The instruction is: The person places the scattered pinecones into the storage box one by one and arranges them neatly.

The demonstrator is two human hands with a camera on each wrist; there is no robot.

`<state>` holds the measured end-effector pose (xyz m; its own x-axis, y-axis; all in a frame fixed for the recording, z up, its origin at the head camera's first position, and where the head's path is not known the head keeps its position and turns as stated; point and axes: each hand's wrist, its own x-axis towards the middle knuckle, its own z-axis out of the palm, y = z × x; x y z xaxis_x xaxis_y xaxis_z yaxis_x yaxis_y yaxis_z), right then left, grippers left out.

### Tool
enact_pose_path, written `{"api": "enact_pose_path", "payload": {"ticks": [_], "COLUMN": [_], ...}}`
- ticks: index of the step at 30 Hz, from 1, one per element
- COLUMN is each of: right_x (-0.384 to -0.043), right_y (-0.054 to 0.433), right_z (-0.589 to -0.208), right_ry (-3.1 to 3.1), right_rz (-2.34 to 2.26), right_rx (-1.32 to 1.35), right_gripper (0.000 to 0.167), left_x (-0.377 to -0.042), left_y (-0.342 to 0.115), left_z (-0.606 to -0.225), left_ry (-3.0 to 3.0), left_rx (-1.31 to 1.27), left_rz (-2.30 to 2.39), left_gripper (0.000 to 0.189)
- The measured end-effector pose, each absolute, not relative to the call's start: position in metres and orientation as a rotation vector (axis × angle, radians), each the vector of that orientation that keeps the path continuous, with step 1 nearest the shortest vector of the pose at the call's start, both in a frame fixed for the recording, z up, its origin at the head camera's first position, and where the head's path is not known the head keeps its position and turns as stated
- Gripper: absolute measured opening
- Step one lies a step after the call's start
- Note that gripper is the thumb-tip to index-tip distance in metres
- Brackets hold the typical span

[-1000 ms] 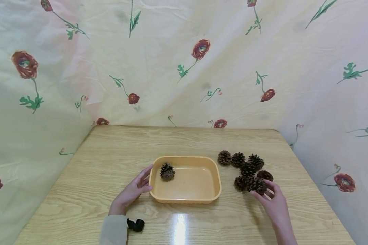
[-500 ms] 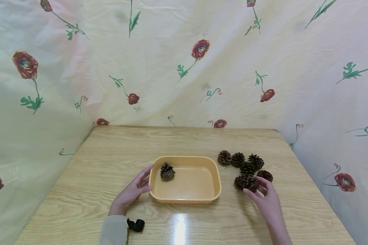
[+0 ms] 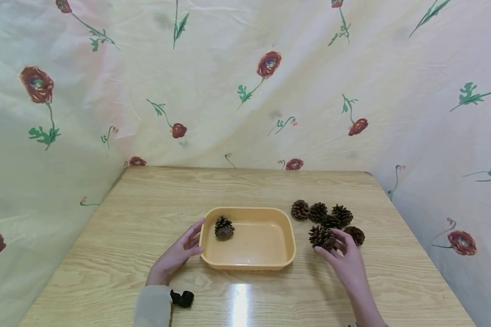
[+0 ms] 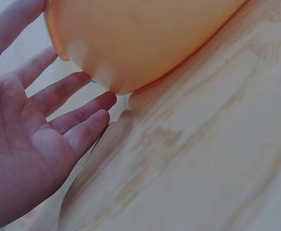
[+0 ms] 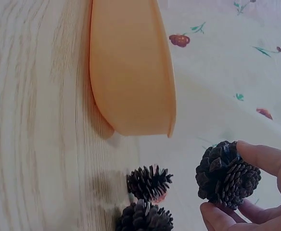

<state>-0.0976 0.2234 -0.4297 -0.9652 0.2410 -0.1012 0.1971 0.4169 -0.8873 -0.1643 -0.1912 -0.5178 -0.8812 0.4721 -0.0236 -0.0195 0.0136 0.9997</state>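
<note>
At left edge of tray (image 3: 251, 244), left hand (image 3: 177, 254) relaxed; right hand (image 3: 346, 258) grips pinecone (image 3: 320, 236), gap to right rim (image 3: 292, 238).

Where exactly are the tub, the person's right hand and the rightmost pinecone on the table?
Tub (image 3: 255, 243): head view, on the bare floor inside it.
Right hand (image 3: 349, 260): head view, just behind thumb and forefinger.
Rightmost pinecone (image 3: 355, 235): head view, middle of its scales.

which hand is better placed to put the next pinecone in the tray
Right, most likely: the right hand grips a pinecone beside the right end of the tray. The left hand is at the opposite end and holds no pinecone.
</note>
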Motion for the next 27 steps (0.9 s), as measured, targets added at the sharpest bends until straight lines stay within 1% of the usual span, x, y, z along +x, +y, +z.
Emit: {"api": "enact_pose_path", "payload": {"ticks": [13, 27], "right_x": [-0.105, -0.121], "right_y": [0.202, 0.178], "right_z": [-0.429, -0.428], "right_ry": [-2.594, -2.589], "right_rz": [1.664, 1.724], "right_rx": [-0.271, -0.160], "right_gripper": [0.074, 0.068], "left_x": [-0.166, -0.166], "left_y": [-0.193, -0.193], "left_z": [-0.519, -0.517], "left_ry": [1.947, 1.937], "left_rx": [0.521, 0.473], "left_rz": [1.920, 1.915], "left_gripper": [0.078, 0.079]}}
